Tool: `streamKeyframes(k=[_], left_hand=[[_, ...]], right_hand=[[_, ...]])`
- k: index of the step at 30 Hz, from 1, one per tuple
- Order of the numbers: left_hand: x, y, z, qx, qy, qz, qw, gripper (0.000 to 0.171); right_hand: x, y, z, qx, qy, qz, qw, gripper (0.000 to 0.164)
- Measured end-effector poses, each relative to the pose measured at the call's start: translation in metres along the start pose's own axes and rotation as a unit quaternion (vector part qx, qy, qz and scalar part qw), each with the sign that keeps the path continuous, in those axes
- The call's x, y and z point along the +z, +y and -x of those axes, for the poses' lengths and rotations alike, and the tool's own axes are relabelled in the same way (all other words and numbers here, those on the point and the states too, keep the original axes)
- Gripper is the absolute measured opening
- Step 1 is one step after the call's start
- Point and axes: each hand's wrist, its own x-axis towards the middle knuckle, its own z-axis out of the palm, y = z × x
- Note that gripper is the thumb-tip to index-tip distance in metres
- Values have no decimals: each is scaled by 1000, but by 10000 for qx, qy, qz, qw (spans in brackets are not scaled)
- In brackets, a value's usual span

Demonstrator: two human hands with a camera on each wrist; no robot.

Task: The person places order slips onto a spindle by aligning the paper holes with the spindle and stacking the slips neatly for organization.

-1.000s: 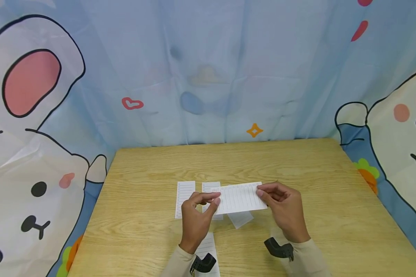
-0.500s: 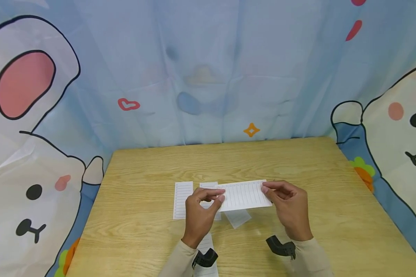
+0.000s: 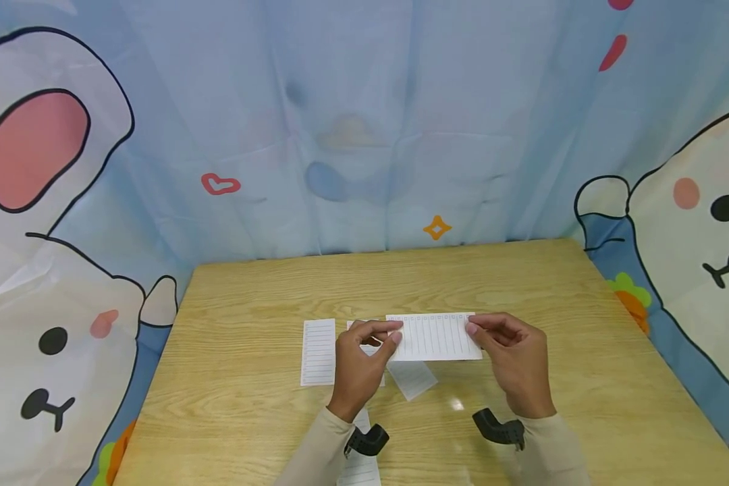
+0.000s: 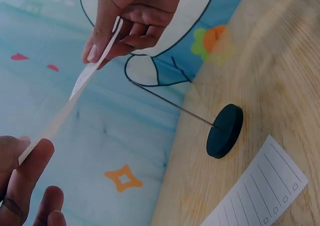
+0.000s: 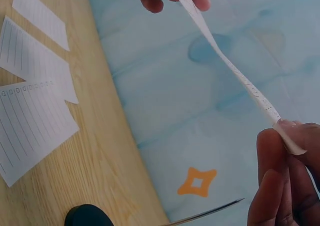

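A lined checklist slip (image 3: 434, 337) with a row of small boxes along its far edge is stretched level between both hands above the table. My left hand (image 3: 364, 364) pinches its left end between thumb and fingers. At the other end, my right hand (image 3: 519, 361) pinches the top right corner the same way. Both wrist views show the slip (image 5: 240, 78) edge-on and slightly bowed. Below it stands a paper spike with a dark round base (image 4: 225, 131) and a thin pointed metal rod (image 5: 210, 213); the head view does not show it.
More lined slips lie on the wooden table (image 3: 249, 405): one at the left (image 3: 318, 352), one partly behind my left hand, a tilted one (image 3: 413, 383) under the held slip, and one (image 3: 361, 469) by my left wrist. A printed curtain (image 3: 352, 135) hangs behind the table.
Both hands have carried the slip to the right and slightly up in the head view, and its slanted edge has come level. The head view itself has shifted slightly.
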Motion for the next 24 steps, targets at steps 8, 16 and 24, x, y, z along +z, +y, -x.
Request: streamKeyframes(k=[8,16,24], left_hand=[[4,-5,-10,2,-252,-5,9997,14],[4,-7,-19,-102,-789,50,9968,18],[9,-6,-29,-99,-700,110,9974,12]], right_hand=[[-3,2,-3,61,145,-293,9994,23],[-4,5,-5,164,348,-466,9982,24],[-5,5,-10,152,387,-305,9987,20]])
